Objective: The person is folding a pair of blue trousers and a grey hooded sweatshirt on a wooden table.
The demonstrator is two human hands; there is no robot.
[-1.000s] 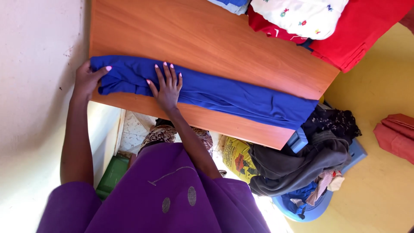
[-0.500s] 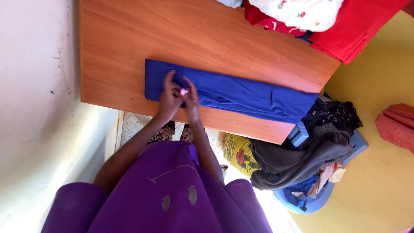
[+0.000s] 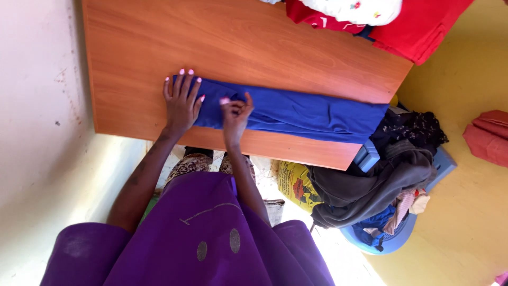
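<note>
While folded blue cloth [image 3: 296, 112] lies on tabletop [image 3: 159, 37] | left hand [image 3: 181, 103] flat, open, on its end | right hand [image 3: 234, 114] pinching cloth fold.

A home: wooden table [image 3: 254, 42], laundry basket [image 3: 394, 238], folded clothes [image 3: 418, 26]

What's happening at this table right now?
A person in a purple top is working on a long blue garment laid across an orange wooden table. The left hand lies flat on the folded end of the cloth, while the right hand pinches the fabric just beside it. Red and white clothes sit at the table's far corner, and a blue basket of laundry is on the floor.
</note>
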